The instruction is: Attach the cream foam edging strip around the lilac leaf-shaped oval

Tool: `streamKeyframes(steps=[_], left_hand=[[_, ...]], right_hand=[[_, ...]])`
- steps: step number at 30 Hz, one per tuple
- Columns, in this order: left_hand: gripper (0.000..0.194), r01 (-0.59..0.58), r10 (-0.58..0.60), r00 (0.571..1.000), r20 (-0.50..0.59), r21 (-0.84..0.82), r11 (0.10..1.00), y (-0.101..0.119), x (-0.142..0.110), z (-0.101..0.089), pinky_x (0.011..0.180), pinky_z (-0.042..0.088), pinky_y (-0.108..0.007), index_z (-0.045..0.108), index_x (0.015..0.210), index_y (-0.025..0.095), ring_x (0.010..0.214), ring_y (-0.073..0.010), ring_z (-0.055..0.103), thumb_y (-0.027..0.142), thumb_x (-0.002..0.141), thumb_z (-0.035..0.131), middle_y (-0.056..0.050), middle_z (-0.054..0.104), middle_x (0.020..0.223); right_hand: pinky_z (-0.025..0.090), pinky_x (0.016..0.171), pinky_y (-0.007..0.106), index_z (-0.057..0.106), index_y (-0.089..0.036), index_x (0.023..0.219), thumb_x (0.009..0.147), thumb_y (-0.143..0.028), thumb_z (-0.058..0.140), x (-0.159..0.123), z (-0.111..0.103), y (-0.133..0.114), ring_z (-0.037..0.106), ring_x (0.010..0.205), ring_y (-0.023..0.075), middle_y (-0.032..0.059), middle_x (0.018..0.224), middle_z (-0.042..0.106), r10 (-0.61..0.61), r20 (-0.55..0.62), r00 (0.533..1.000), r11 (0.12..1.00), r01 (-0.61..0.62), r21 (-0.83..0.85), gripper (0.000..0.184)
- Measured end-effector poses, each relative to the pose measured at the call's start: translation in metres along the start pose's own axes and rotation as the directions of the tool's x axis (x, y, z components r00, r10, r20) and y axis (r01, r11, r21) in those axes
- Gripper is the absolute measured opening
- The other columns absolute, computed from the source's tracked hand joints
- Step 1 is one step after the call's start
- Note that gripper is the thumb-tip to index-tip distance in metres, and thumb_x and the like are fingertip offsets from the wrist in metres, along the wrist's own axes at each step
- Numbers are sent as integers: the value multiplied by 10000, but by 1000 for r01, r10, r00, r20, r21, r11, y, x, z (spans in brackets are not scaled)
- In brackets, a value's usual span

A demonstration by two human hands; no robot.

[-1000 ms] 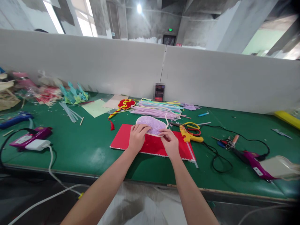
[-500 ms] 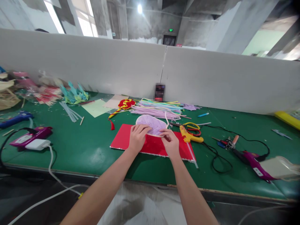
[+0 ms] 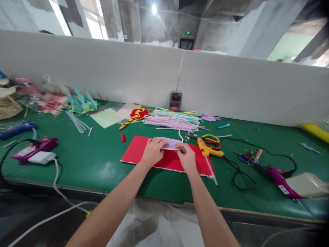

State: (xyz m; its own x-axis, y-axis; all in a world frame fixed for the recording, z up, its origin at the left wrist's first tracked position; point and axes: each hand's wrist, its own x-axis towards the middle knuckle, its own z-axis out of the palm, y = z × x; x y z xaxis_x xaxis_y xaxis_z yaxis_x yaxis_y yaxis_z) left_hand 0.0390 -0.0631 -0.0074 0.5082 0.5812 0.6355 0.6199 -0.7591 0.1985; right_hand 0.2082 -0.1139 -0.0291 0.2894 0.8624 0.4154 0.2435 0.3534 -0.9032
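Head camera view showed the left hand (image 3: 153, 151) with fingers curled closely over the left end of a pale-edged lilac piece (image 3: 170, 143), and the right hand (image 3: 187, 156) pinched nearly closed on its right end, the piece tilted over a red board (image 3: 135, 149). The step in hand looked like working along that edge, a loose pale strip (image 3: 181, 136) rising behind; the next move seemed to call for a firm hold at both ends, strip clear of the fingers.
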Motion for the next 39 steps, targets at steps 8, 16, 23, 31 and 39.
streamKeyframes(steps=[8,16,23,31,39], left_hand=[[166,-107,104,993,-56,-61,992,10,1,1,898,389,-349,628,1020,220,982,-184,609,180,865,580,-23,698,1037],[115,-94,72,979,-192,-111,989,6,0,1,861,395,-335,625,945,209,873,-154,644,225,935,512,-9,734,913],[85,-106,78,976,-202,-131,986,8,1,1,870,391,-335,624,901,207,842,-148,639,233,919,545,5,733,881],[81,-123,94,977,-193,-146,982,8,0,1,859,394,-341,628,898,212,828,-149,636,237,914,552,7,736,880],[83,-145,110,973,-203,-167,975,10,-1,2,868,410,-329,631,940,212,884,-148,632,245,908,562,-6,730,916]], right_hand=[[518,868,366,614,-214,880,730,-193,580,-1,3,-9,662,909,196,43,924,691,31,13,999,994,-32,102,155],[534,808,341,673,-226,905,736,-296,672,-2,1,-16,650,907,197,36,967,685,29,14,999,995,-30,92,182],[523,792,336,697,-229,820,754,-310,662,-1,-1,-19,638,859,191,25,892,685,8,-2,1000,999,-8,46,111],[506,847,357,687,-230,793,767,-295,641,-1,-1,-18,636,870,195,28,880,682,-9,-12,1000,999,9,32,84],[505,820,338,686,-228,784,767,-277,634,-1,-2,-17,631,841,183,20,850,681,-14,3,1000,999,13,32,74]])
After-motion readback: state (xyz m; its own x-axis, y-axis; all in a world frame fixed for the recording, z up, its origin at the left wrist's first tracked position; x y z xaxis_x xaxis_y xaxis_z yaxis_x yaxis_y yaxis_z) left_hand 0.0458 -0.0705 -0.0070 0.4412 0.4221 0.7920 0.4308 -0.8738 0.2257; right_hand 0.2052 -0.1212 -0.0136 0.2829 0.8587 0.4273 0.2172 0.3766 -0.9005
